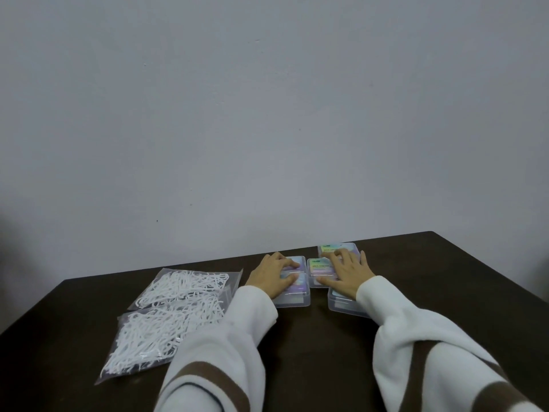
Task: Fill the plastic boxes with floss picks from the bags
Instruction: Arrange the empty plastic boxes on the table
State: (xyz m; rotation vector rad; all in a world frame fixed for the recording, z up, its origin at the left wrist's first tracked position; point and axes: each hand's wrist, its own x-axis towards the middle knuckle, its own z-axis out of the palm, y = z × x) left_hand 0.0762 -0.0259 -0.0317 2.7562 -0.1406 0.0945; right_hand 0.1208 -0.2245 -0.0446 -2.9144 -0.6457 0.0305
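Head view: I see both bags sealed, full; boxes lidded. Left hand, right hand flat, fingers spread on lids. I judge filling unstarted.

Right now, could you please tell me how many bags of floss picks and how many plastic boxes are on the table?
Bags of floss picks: 2, far and near
Plastic boxes: 5, two under the left hand, three by the right hand
Total: 7
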